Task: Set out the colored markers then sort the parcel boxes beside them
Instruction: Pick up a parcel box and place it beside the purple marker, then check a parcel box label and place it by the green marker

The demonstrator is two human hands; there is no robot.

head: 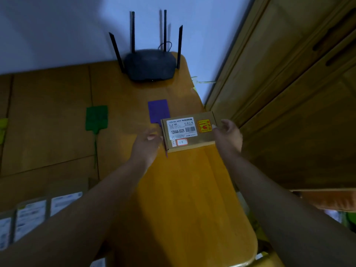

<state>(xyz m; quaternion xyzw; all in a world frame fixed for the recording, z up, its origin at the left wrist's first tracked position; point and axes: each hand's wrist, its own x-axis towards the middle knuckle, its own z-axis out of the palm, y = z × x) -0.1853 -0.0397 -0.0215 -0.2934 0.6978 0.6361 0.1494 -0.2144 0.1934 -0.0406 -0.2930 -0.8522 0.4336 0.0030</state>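
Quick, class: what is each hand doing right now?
Left hand: open, fingertips at the parcel box's left edge.
Right hand: open, fingers against the box's right end.

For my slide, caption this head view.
Both hands set a labelled parcel box beside the purple marker.

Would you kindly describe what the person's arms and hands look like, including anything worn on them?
Both forearms are bare along their visible length, with no sleeves in view. The left hand and right hand show no gloves, rings or watch, with short fingernails.
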